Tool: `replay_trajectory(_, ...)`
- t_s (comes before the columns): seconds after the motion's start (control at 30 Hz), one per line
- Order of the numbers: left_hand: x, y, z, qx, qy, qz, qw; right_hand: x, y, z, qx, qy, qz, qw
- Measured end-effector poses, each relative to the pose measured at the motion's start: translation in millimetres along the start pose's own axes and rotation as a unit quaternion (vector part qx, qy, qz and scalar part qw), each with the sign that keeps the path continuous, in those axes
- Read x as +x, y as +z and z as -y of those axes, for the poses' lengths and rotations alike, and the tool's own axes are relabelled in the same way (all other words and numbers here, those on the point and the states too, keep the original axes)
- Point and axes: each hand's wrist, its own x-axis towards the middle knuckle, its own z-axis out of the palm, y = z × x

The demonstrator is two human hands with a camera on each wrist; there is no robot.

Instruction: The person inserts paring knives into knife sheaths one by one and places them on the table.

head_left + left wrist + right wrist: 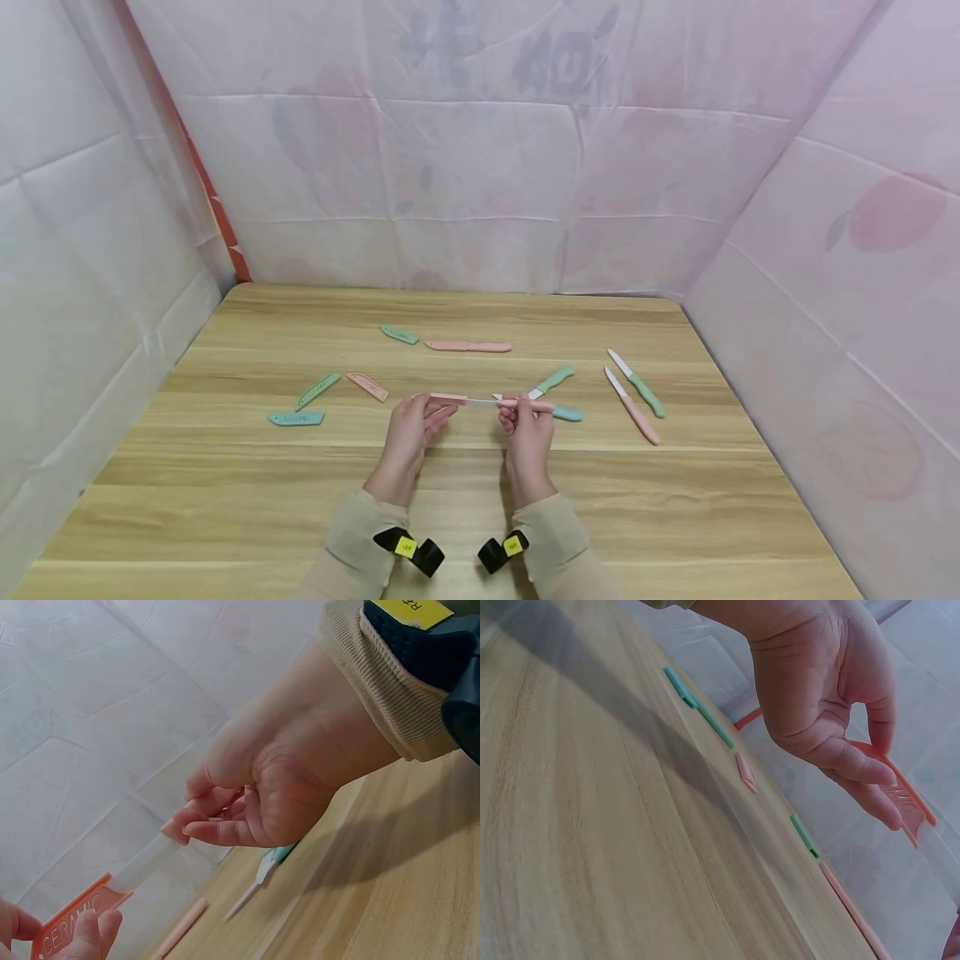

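Note:
Above the table's middle, my left hand pinches a pink knife sheath marked with raised letters, its mouth facing right. Across from it, my right hand holds a pink-handled paring knife by the handle. The pale blade points left, in line with the sheath, and its tip end is at the sheath's mouth in the left wrist view. Most of the handle is hidden by the right fingers there. Behind the right hand lie a green-handled knife and a blue-handled knife, partly covered.
To the left lie a blue sheath, a green sheath and a pink sheath. Farther back are another green sheath and a sheathed pink knife. At right, a green knife and a pink knife lie bare.

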Motion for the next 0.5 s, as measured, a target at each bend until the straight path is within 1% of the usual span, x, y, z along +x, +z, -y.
replay_trajectory(0.5,-0.7,1.7,0.9,-0.003,-0.005,-0.009,0.9999,-2.4,2.5,-0.9,-0.001,0.001,0.001,1.0)
